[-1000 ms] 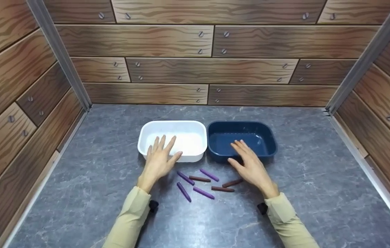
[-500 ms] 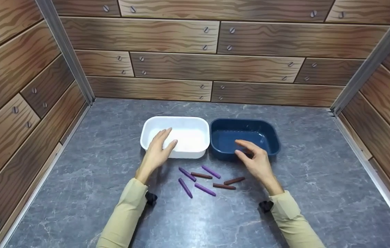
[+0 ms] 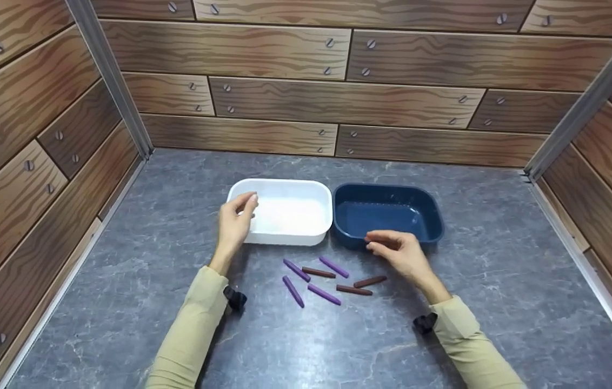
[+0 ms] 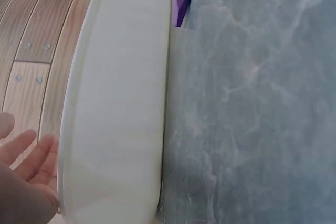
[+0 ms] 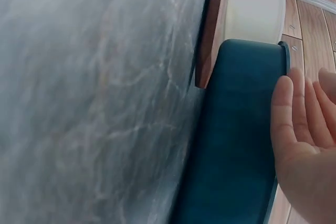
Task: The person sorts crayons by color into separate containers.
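My left hand (image 3: pixel 234 222) hovers over the left end of the white tub (image 3: pixel 287 239), fingers loosely bent with the thumb near them, holding nothing. In the left wrist view its fingers overlap the tub's rim. Over the front edge of the dark blue tub (image 3: pixel 350 241) is my right hand (image 3: pixel 406 255), fingers extended together, thumb a little apart, nothing between them. Several purple crayons (image 3: pixel 324 295) and three brown crayons (image 3: pixel 354 290) lie scattered on the table in front of both tubs. A brown crayon (image 5: pixel 211 40) also shows beside the blue tub in the right wrist view.
The two tubs stand side by side on a grey marbled tabletop (image 3: pixel 306 346). Wood-patterned panels (image 3: pixel 263 102) wall the table at the back and on both sides, with grey metal posts (image 3: pixel 117 81) at the corners.
Both hands' spread fingers have drawn closer together. My left hand has shifted left toward the white tub's end; my right hand has come slightly back toward the blue tub's front. The crayons have stayed put.
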`<state>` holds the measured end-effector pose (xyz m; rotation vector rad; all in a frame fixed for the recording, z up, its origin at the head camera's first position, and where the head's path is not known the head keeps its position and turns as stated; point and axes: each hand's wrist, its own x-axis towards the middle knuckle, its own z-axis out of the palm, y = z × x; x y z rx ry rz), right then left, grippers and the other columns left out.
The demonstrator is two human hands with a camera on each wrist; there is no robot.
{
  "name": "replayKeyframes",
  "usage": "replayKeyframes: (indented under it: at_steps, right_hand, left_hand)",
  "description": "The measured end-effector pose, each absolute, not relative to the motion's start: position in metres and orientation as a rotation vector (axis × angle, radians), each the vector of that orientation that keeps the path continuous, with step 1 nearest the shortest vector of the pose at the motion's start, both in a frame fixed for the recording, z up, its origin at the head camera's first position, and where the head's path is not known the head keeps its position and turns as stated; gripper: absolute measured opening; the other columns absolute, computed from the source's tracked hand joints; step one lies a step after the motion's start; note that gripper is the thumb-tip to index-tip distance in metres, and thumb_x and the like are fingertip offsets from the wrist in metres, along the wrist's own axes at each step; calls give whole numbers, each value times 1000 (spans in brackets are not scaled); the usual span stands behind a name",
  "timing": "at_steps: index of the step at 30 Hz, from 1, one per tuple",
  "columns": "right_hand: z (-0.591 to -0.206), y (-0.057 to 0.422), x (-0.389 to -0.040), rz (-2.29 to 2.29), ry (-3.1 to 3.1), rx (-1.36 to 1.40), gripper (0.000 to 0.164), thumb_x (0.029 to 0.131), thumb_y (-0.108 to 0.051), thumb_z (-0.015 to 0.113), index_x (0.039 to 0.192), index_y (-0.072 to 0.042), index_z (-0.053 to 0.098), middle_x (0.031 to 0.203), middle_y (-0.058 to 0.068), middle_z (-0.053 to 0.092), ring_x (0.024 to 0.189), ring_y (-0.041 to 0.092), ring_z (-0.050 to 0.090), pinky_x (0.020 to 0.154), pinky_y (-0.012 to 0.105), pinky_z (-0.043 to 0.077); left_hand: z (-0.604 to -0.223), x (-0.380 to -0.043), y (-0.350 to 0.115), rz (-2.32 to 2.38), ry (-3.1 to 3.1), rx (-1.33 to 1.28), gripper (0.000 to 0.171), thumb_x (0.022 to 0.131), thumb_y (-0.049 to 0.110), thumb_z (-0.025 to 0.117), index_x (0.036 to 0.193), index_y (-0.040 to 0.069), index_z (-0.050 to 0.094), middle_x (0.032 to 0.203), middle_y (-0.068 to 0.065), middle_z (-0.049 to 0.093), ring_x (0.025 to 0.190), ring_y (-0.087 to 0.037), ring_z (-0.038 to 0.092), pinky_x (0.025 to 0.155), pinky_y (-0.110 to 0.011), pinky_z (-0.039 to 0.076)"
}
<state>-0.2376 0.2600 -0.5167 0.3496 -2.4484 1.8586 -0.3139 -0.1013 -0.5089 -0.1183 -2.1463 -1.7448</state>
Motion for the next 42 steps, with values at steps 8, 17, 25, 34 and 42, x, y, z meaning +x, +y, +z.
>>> replayKeyframes:
  at_steps: [8,17,25,34,42]
  right_hand:
    - [-523,265,-237,1895,-2614,471,34,90,-12,71,116,11,66,113,27,68,90,6,68,78,24,56]
    - [-530,276,-239,1828,-2806,441,35,87,-16,74,115,5,69,111,19,71,90,6,67,76,25,56]
    - [-532,288,-237,1747,-2926,517,30,85,-11,76,111,3,72,108,20,72,86,5,64,71,18,52]
    - [-531,304,-239,1696,-3057,593,33,83,-12,78,112,2,72,103,21,72,74,5,62,63,21,52]
    - [-531,308,-243,1553,-3088,738,30,80,-12,81,107,-2,75,90,14,73,72,7,60,61,18,50]
  left_hand:
    - [-513,-325,-116,-1820,-1924,3,24,95,16,65,108,-4,72,96,-23,71,84,-31,65,66,-20,50]
    - [-522,-334,-127,-1633,-2005,231,22,95,12,65,113,1,72,105,-15,71,87,-22,63,77,-28,49]
    - [-526,-344,-133,-1738,-2065,336,30,96,10,63,124,1,66,122,-18,66,113,-28,61,96,-37,50]
    - [-532,-351,-134,-1868,-2126,408,35,98,13,59,132,3,61,127,-17,62,116,-26,58,98,-36,47]
    - [-530,-350,-136,-1756,-2236,422,32,99,18,58,129,8,65,125,-13,65,113,-25,60,95,-36,49]
